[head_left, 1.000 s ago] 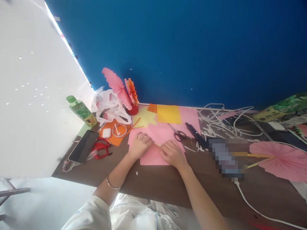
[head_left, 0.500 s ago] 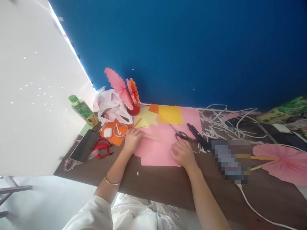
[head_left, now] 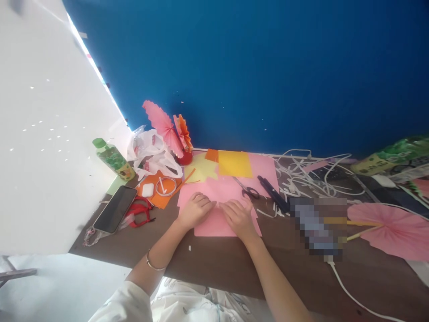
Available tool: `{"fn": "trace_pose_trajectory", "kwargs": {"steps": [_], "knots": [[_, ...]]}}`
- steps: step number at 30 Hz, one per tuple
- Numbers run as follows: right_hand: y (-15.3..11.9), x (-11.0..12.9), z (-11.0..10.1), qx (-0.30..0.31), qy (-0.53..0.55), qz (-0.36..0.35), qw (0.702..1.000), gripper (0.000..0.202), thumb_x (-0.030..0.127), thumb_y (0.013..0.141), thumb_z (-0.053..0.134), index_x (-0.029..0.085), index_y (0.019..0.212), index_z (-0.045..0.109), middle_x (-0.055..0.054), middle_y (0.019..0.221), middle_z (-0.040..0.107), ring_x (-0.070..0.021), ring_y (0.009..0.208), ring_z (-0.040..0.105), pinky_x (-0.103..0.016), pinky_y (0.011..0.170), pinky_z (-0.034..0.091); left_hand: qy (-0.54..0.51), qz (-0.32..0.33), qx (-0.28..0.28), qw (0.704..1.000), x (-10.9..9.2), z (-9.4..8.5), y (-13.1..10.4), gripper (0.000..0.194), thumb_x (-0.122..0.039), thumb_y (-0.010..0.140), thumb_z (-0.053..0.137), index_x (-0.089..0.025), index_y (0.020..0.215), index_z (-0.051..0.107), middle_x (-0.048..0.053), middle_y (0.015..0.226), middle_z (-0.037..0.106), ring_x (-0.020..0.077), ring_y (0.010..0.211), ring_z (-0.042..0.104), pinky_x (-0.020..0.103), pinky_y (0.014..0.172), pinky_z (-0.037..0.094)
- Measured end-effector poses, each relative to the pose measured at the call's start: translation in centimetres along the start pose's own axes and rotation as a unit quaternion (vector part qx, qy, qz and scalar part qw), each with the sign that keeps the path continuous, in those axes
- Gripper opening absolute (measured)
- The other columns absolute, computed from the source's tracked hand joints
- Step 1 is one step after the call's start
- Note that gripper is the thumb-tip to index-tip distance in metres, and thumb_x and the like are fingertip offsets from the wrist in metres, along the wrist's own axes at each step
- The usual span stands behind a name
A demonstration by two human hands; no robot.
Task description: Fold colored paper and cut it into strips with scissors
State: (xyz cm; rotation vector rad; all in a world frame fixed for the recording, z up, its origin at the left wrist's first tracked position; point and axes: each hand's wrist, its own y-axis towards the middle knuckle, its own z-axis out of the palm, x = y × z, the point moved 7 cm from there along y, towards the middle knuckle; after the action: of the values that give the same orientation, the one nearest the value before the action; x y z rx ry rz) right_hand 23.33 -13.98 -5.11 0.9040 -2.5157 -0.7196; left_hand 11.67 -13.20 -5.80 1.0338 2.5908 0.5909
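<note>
My left hand (head_left: 197, 210) and my right hand (head_left: 237, 217) are close together over the pink paper (head_left: 214, 229), fingertips nearly meeting. The fingers of both hands are drawn together. A tiny pale bit shows between the fingertips, too small and blurred to name. Just beyond my right hand lies a pair of scissors (head_left: 250, 191) with dark handles. Farther back, a yellow sheet (head_left: 235, 164) and a pale yellow jagged-edged paper (head_left: 202, 171) rest on the pink paper. An orange strip (head_left: 188, 176) is beyond my left hand.
On the left are a phone (head_left: 115, 209), red straps (head_left: 142, 211), a green-capped bottle (head_left: 114, 158) and a white plastic bag (head_left: 156, 154). A black stick-like tool (head_left: 273, 193), tangled white cables (head_left: 301, 176) and a pink paper fan (head_left: 390, 230) lie to the right.
My right hand has moved left and my left hand slightly right and down, so their fingertips come together. The blurred pale yellow strip beside my left fingers is no longer clearly visible.
</note>
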Motion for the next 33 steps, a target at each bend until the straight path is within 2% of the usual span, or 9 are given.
{"fn": "trace_pose_trajectory", "kwargs": {"steps": [7, 15, 22, 26, 30, 33], "knots": [[0.1, 0.0, -0.6, -0.013, 0.024, -0.015, 1.000, 0.029, 0.007, 0.085, 0.039, 0.024, 0.088, 0.062, 0.000, 0.078, 0.067, -0.0161, 0.082, 0.059, -0.044, 0.098, 0.016, -0.005, 0.021, -0.020, 1.000, -0.4, -0.6, 0.3, 0.017, -0.018, 0.084, 0.044, -0.017, 0.077, 0.060, 0.003, 0.074, 0.061, 0.0164, 0.084, 0.055, 0.030, 0.076, 0.042], [0.1, -0.9, -1.8, -0.053, 0.013, 0.016, 0.998, 0.028, 0.005, 0.082, 0.045, 0.025, 0.081, 0.064, 0.003, 0.072, 0.068, -0.0164, 0.080, 0.059, -0.045, 0.097, 0.014, -0.014, 0.014, -0.087, 0.996, 0.5, -1.8, 0.1, 0.009, -0.014, 0.075, 0.051, -0.019, 0.073, 0.059, 0.004, 0.091, 0.063, 0.0175, 0.088, 0.055, 0.031, 0.075, 0.043], [0.1, -1.9, -2.8, -0.092, -0.006, 0.039, 0.995, 0.020, 0.016, 0.084, 0.053, 0.025, 0.074, 0.066, 0.004, 0.068, 0.069, -0.0156, 0.076, 0.060, -0.042, 0.094, 0.018, -0.065, -0.040, -0.094, 0.993, 2.4, -2.3, -0.3, 0.009, -0.014, 0.072, 0.055, -0.020, 0.070, 0.061, 0.004, 0.095, 0.063, 0.0173, 0.086, 0.056, 0.032, 0.076, 0.044], [-0.5, -3.3, -3.6, -0.111, -0.022, 0.055, 0.992, 0.021, 0.017, 0.084, 0.052, 0.026, 0.073, 0.067, 0.003, 0.070, 0.069, -0.0172, 0.077, 0.061, -0.043, 0.092, 0.022, -0.131, -0.094, -0.067, 0.985, 4.3, -1.5, -1.0, 0.010, -0.014, 0.072, 0.055, -0.019, 0.072, 0.063, 0.005, 0.097, 0.061, 0.0166, 0.088, 0.057, 0.031, 0.077, 0.046], [-1.9, -5.5, -4.6, -0.173, -0.055, 0.117, 0.976, 0.018, 0.019, 0.083, 0.054, 0.025, 0.076, 0.069, 0.000, 0.071, 0.070, -0.0185, 0.076, 0.060, -0.042, 0.088, 0.026, -0.149, -0.188, -0.108, 0.965, 6.9, -2.0, -2.2, 0.014, -0.014, 0.076, 0.049, -0.017, 0.078, 0.063, 0.006, 0.093, 0.060, 0.0173, 0.089, 0.057, 0.033, 0.080, 0.047], [-1.6, -4.8, -3.1, -0.117, -0.042, 0.094, 0.988, 0.021, 0.017, 0.084, 0.051, 0.028, 0.084, 0.069, 0.000, 0.078, 0.070, -0.0190, 0.084, 0.059, -0.042, 0.091, 0.025, -0.150, -0.176, -0.122, 0.965, 6.1, -2.5, -1.9, 0.026, -0.018, 0.080, 0.048, -0.017, 0.104, 0.059, 0.008, 0.101, 0.058, 0.0187, 0.097, 0.054, 0.035, 0.085, 0.045]]}}
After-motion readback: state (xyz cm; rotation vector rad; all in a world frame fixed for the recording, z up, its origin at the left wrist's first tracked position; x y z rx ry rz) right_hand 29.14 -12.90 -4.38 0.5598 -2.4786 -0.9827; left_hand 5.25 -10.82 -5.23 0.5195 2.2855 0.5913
